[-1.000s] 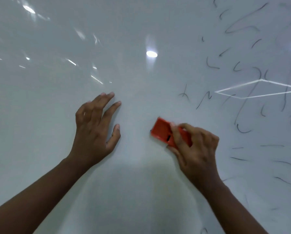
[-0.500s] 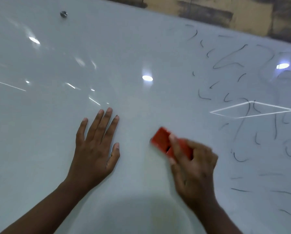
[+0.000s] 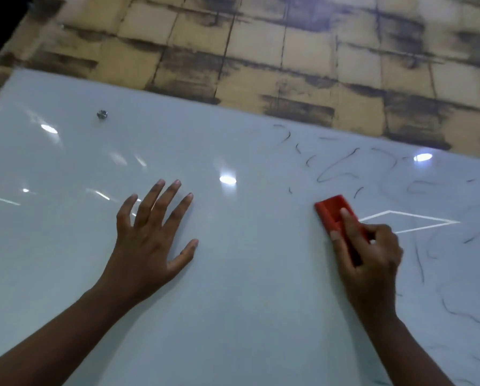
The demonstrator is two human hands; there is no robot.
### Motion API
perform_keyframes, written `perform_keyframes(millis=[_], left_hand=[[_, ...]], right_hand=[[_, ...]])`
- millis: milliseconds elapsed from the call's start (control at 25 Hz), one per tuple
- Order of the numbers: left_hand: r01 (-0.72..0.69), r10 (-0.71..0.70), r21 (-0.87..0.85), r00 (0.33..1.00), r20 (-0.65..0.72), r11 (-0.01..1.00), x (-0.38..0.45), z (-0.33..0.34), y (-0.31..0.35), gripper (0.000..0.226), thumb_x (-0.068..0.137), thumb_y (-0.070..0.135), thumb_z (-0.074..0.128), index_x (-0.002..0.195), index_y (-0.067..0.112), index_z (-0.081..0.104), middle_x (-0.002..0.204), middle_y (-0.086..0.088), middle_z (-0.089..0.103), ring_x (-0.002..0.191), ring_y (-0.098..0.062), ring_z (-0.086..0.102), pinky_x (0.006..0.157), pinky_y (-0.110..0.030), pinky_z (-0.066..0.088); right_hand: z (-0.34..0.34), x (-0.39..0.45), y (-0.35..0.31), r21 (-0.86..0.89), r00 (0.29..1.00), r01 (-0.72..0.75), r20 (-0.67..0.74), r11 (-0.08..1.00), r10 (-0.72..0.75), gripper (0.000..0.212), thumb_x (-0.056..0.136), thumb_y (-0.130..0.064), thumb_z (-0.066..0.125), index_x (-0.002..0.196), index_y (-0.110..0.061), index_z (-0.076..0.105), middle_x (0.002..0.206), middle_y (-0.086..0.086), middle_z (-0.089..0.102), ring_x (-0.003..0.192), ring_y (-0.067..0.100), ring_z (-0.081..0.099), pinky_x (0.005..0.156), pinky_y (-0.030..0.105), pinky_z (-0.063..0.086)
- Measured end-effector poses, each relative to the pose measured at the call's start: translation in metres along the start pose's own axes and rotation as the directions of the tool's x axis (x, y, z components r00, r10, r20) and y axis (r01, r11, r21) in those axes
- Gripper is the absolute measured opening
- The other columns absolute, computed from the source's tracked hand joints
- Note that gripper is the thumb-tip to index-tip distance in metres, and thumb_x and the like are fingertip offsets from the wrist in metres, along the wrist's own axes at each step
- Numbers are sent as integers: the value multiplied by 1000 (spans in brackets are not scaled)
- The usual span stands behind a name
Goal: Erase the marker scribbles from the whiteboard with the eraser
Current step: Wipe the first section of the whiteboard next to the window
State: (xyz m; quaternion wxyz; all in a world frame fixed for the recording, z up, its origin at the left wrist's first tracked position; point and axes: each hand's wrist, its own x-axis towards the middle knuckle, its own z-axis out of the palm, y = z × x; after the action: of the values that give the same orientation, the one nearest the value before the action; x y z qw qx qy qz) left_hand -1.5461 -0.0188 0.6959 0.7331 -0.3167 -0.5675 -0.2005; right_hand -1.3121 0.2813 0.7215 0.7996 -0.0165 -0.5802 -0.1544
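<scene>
The right hand (image 3: 372, 263) grips the red eraser (image 3: 334, 211) against the whiteboard (image 3: 247, 302), beside dark scribbles (image 3: 333, 169). The left hand (image 3: 149, 240) rests flat, fingers spread.

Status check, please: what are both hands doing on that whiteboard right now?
Left hand flat on whiteboard, fingers spread. Right hand grips red eraser against board. Marker scribbles remain on right side. Nothing in the way.

A stained tan tiled wall (image 3: 261, 51) and, perhaps, a small metal stud (image 3: 102, 114).
</scene>
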Motion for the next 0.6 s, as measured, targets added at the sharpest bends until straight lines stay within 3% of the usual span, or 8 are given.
perform_keyframes(millis=[80,160,280,360,440,520,600], left_hand=[[-29,29,24,1000,3,999,15,0,-13,75,100,55,43,161,11,44,173,-12,28,162,-32,24,123,-62,22],[-38,38,35,999,6,999,27,2,-18,76,100,57,41,160,10,45,174,-12,27,162,-31,23,123,-62,22],[-52,52,18,999,13,998,48,13,-12,79,100,58,37,162,10,40,175,-11,23,163,-30,20,124,-63,20],[-48,48,-8,999,12,999,65,20,-8,82,100,59,37,165,10,35,176,-11,19,164,-30,17,126,-64,18],[-41,41,-26,999,20,999,80,25,-7,84,99,61,37,167,12,30,177,-9,16,164,-28,14,127,-64,16],[-43,44,-39,999,23,998,87,31,-9,84,99,61,36,167,14,29,178,-8,15,164,-27,14,127,-63,15],[-61,62,-46,998,15,997,87,37,-11,80,101,60,33,167,17,30,177,-6,18,163,-26,18,127,-62,17]], right_hand=[[2,4,4,-1,981,-167,-98,986,167,47,97,-35,59,140,-15,65,96,6,48,85,26,47,81,40,39],[9,-3,-17,23,976,-183,-120,983,184,48,95,-34,60,138,-15,66,95,5,48,84,26,47,79,42,43],[19,-29,-59,70,992,121,12,990,-122,45,96,-34,62,138,-18,67,97,10,55,86,28,51,74,41,43],[20,-37,-72,139,933,323,119,936,-339,43,101,-37,61,141,-21,65,104,9,59,92,25,53,76,42,46],[19,-23,-65,171,868,439,173,882,-465,43,103,-39,60,143,-23,63,108,7,60,94,22,54,77,43,47],[24,2,-48,146,883,422,158,895,-442,42,103,-39,60,143,-25,63,107,5,59,92,22,53,77,44,46],[29,28,-27,96,967,236,78,967,-243,45,100,-39,60,143,-25,63,101,4,55,89,22,51,76,43,45]])
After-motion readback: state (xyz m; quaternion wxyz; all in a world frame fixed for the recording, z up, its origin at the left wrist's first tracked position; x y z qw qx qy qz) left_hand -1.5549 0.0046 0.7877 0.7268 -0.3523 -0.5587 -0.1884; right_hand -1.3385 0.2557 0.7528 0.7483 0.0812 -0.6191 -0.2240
